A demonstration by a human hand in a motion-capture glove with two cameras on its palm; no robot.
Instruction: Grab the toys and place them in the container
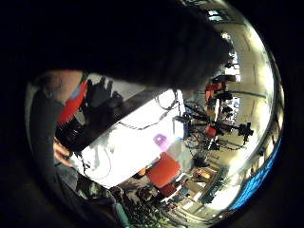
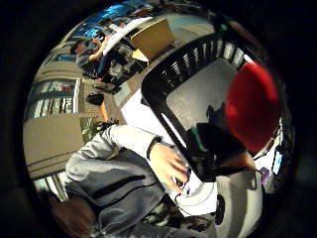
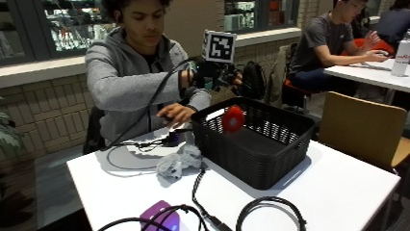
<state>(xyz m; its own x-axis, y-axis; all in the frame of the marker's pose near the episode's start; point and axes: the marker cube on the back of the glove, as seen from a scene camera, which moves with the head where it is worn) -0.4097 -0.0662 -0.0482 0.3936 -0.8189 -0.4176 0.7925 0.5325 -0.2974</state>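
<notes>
Nearest, at the lower edge of the outside view, a purple toy (image 3: 160, 215) lies on the white table (image 3: 346, 183) among loops of black cable (image 3: 269, 204). Reaching for it could snag a cable and drag the toy or the cable off the near edge.

Left of centre, a grey plush toy (image 3: 179, 161) sits against the near left corner of the black slatted basket (image 3: 256, 159), with a cable running beside it. Because it lies so close to the wall, a pick there could nudge the basket or catch the cable along with the plush.

At the centre, a red toy (image 3: 232, 119) shows just inside the basket's rim, in front of the far wall and seemingly in the air. I judge that it should land inside, though a round toy could bounce off the rim or back out.

The person's bare left hand (image 3: 174, 113) rests on the table just behind the basket's left corner.

Farthest, in the upper middle, the gloved right hand (image 3: 211, 74) hangs above the basket, apart from the red toy. It holds nothing that I can see, but whether it is spread or curled I cannot tell. In the thumb side palm view the red toy (image 2: 252, 106) looms large over the basket's floor.
</notes>
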